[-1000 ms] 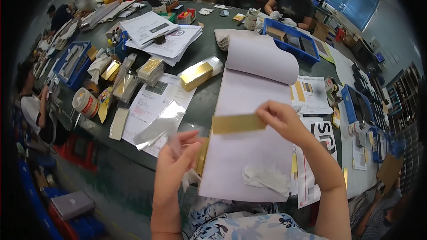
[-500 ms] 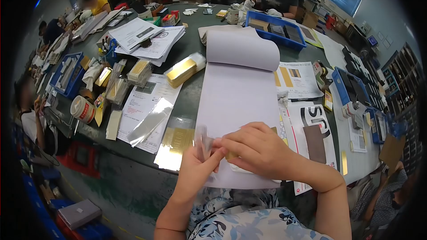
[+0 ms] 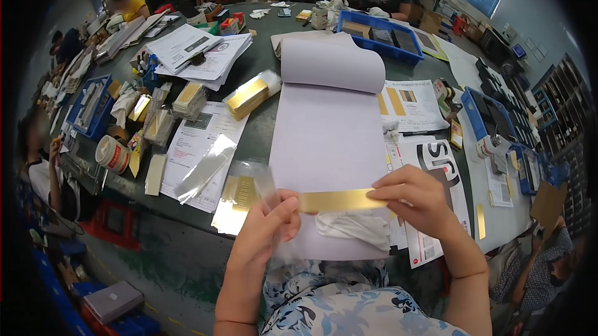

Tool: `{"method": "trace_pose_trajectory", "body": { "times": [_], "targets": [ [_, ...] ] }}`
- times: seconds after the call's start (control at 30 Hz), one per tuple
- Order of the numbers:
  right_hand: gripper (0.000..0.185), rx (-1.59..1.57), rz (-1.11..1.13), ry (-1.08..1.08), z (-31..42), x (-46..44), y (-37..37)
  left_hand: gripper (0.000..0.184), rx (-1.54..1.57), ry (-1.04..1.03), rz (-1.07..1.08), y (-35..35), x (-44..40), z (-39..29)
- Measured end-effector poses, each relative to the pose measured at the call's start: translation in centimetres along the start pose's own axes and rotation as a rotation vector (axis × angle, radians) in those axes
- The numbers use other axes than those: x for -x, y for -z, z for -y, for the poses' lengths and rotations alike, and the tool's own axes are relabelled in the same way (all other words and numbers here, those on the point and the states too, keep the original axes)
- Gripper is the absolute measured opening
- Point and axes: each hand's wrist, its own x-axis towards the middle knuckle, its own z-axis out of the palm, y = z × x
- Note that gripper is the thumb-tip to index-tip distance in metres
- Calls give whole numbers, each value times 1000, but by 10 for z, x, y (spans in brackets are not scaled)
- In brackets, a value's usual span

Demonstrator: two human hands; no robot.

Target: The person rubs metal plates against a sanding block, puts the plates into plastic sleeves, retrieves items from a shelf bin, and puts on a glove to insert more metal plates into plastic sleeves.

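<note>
A gold metal strip (image 3: 336,201) is stretched level between my two hands, over the white paper sheet (image 3: 330,143). My right hand (image 3: 423,200) pinches its right end between thumb and fingers. My left hand (image 3: 265,227) is closed on a clear plastic sleeve (image 3: 288,247), and the strip's left end meets its fingers; whether that end is inside the sleeve I cannot tell. Just below the strip lies a crumpled white cloth (image 3: 355,229). Left of my left hand, gold plates (image 3: 233,202) with raised marks rest under clear film.
Wrapped gold strips (image 3: 249,96) are stacked beside the paper's rolled far end (image 3: 333,65). A clear film piece (image 3: 205,171) lies on printed sheets at left, near a white tub (image 3: 113,154). Blue trays (image 3: 380,40) stand farther back. Other people sit around the table.
My right hand has moved right and drawn back from my left, so the gold strip now shows at length between them. The white cloth is uncovered. The view has shifted slightly.
</note>
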Motion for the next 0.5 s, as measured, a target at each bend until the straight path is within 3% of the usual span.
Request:
{"method": "trace_pose_trajectory", "body": {
  "times": [0.07,0.13,0.2,0.33,0.43,0.5],
  "targets": [
    [16,-199,-102,-282,-1,1,4,28,223,-58,8,-14,1,-1],
    [15,-298,-145,-342,-5,6,2,26,126,-78,-31,-12,2,-2],
    [18,-769,-291,-671,1,4,1,24,30,-100,-71,-7,4,-1],
    [23,-749,-272,-688,2,2,6,14,-105,-154,-14,0,6,5],
    [22,-708,-358,-701,8,-1,11,12,-205,-142,-55,-5,7,4],
    [24,-727,-476,-592,9,0,14,11,-242,-125,-96,-7,7,3]
  ]
}}
